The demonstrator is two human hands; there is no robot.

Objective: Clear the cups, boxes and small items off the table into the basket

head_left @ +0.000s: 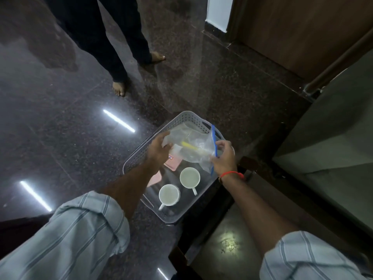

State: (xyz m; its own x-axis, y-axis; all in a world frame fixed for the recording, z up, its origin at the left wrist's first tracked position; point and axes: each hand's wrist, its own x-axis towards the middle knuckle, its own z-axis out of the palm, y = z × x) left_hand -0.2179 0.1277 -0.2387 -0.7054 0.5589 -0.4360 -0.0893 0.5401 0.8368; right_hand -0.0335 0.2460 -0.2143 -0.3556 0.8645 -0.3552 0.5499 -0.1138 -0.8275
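A grey perforated basket [187,116] stands on the dark floor below me. Inside it are two white cups [189,177] [168,194] and pink flat boxes [173,163]. Above the basket I hold a clear zip bag [193,146] with a blue seal strip and a yellow item inside. My left hand [159,148] grips the bag's left end. My right hand [224,156] pinches its right edge by the blue strip.
Another person's legs and bare feet [119,88] stand on the polished granite floor beyond the basket. A dark low table [232,239] is at my lower right, with a grey cabinet [333,128] and a wooden door [292,33] to the right.
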